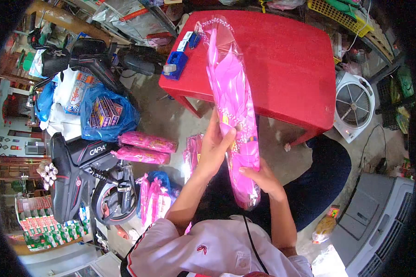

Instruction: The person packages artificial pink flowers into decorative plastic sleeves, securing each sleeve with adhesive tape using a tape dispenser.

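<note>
I hold a long pink bundle in a clear plastic wrapper (231, 87), with petal-like folds and small bead-like dots on it. Its far end lies over the red table (291, 60), and its near end reaches toward my chest. My left hand (217, 141) is closed around the bundle's middle, thumb on top. Lower down, my right hand (263, 179) grips the other side near the closer end, thumb across the wrapper. What exactly the pink bundle is, I cannot make out.
Blue tape dispenser-like items (175, 63) sit on the table's left edge. Pink wrapped packages (145, 147) lie left of my arm, near a motorbike (71, 180) with a blue bag (108, 113). A box fan (353, 104) stands right; a grey appliance (379, 226) sits lower right.
</note>
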Tool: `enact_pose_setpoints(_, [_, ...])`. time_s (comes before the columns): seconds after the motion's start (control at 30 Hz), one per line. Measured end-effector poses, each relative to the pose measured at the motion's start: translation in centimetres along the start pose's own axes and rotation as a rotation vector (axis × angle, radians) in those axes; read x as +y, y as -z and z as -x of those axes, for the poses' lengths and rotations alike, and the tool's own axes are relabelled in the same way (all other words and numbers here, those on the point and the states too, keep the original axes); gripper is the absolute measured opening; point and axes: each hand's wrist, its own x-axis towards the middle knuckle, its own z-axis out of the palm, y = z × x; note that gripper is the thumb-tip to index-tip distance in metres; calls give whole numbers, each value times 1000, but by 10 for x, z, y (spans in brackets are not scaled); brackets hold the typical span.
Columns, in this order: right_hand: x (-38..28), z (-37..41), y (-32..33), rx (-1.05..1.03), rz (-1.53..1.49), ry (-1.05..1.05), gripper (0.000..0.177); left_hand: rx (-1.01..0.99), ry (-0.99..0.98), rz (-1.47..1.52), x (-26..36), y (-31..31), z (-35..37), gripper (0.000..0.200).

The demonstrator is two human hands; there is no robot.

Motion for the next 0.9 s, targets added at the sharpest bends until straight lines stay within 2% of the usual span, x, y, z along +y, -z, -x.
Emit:
enact_pose_setpoints(0.13, [-4,1,-5,10,1,25,45,-15,-13,-44,-4,3,-4,89])
enact_pose_setpoints(0.43, [-2,0,-5,21,108,36,43,20,87,-131,-3,8,-4,62])
enact_pose_setpoints(0.53, [-3,0,-7,15,110,44,44,13,167,-90,-5,14,-5,60])
enact_pose_setpoints(0.73, [-9,0,-13,31,202,110,49,8,80,-154,-25,28,-6,58])
enact_pose_setpoints(0.9, [-6,-2,-16,29,208,104,55,-9,141,-166,-11,22,-6,57])
